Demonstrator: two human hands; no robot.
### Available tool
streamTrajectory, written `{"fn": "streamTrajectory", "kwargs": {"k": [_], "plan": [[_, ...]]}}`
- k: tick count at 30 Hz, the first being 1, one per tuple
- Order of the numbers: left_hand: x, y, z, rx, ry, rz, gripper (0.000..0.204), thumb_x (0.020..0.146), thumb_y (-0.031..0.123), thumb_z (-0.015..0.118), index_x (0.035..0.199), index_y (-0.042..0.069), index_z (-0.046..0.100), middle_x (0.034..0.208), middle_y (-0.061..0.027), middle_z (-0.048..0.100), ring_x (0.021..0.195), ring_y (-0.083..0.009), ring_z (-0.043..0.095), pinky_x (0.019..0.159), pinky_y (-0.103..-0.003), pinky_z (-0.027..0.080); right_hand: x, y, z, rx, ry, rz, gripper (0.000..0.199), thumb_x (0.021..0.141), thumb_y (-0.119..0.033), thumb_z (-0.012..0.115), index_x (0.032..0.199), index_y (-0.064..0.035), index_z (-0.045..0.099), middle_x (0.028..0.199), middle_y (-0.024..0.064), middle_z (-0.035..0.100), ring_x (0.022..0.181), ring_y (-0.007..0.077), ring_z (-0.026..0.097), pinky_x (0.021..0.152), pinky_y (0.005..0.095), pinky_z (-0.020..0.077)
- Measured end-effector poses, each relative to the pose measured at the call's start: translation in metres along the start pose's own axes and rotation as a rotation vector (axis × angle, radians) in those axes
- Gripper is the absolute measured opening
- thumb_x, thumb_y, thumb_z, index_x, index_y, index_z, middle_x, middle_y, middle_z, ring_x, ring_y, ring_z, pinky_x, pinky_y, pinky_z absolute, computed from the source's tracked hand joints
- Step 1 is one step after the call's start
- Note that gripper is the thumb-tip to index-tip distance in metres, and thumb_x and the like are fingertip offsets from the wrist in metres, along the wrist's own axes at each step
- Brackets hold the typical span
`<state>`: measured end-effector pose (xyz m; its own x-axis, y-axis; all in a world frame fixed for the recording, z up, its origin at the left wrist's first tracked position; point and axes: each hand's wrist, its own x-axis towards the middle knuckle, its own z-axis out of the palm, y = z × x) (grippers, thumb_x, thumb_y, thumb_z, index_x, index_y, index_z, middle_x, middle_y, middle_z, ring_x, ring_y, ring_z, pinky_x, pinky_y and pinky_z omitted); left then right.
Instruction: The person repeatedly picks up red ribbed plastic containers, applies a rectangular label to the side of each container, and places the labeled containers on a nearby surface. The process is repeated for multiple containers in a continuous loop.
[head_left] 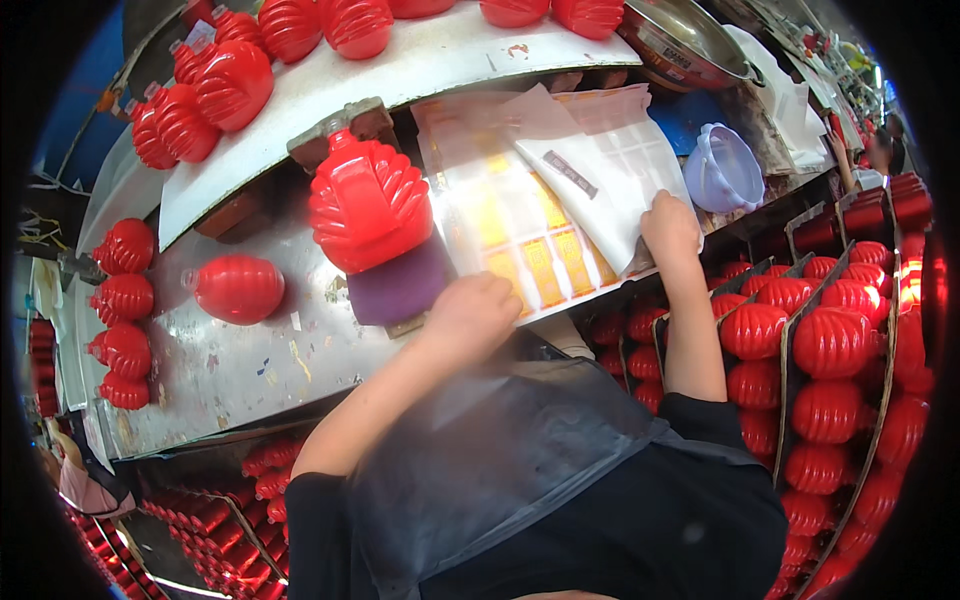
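My left hand (470, 315) rests with curled fingers on a sheet of gold stickers (530, 250) lying on the metal bench (230, 360); whether it pinches a sticker I cannot tell. My right hand (670, 228) presses on the lifted white backing sheets (600, 170) at the sticker sheet's right edge. A red ribbed plastic lantern half (368, 205) sits on a purple block (400, 288) just left of my left hand.
Another red lantern piece (237, 288) lies on the bench, with more along the left edge (122, 300) and on the white shelf (230, 80). A lilac plastic cup (722, 170) and a steel bowl (680, 40) stand at right. Cartons of red lanterns (830, 340) fill the right side.
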<state>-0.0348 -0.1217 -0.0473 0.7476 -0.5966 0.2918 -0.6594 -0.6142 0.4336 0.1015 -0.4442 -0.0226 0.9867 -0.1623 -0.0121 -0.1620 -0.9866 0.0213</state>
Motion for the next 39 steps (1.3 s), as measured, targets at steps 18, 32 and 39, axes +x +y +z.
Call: {"fn": "streamTrajectory", "kwargs": {"k": [18,32,39], "plan": [[0.073,-0.011,-0.026,-0.48,0.197,-0.592,0.04,0.091,0.012,0.061,0.129,0.004,0.062,0.125,-0.02,0.063,0.112,-0.0365,0.065,0.094,-0.044,0.055,-0.057,-0.02,-0.056,1.362,-0.617,-0.232,0.009,0.09,-0.007,0.062,0.097,-0.0031,0.058,0.089,-0.001,0.063,0.069,0.0031,0.054,0.058,0.0214,0.0408],[0.082,-0.015,-0.005,0.202,0.086,-0.351,0.062,0.087,0.004,0.059,0.148,0.015,0.053,0.154,-0.0255,0.042,0.144,-0.0432,0.042,0.116,-0.051,0.04,0.001,-0.027,0.035,1.016,-0.291,-0.062,0.013,0.09,-0.012,0.061,0.098,-0.0025,0.063,0.077,0.0032,0.062,0.067,0.0087,0.055,0.058,0.0276,0.0436],[0.078,-0.017,-0.003,0.337,0.008,-0.185,0.056,0.091,0.01,0.056,0.146,0.019,0.058,0.16,-0.0225,0.039,0.151,-0.0409,0.036,0.121,-0.051,0.033,-0.004,-0.034,0.031,0.861,-0.227,-0.091,0.02,0.086,-0.012,0.061,0.102,-0.002,0.067,0.087,0.0179,0.074,0.079,0.027,0.071,0.075,0.0379,0.0553]]}}
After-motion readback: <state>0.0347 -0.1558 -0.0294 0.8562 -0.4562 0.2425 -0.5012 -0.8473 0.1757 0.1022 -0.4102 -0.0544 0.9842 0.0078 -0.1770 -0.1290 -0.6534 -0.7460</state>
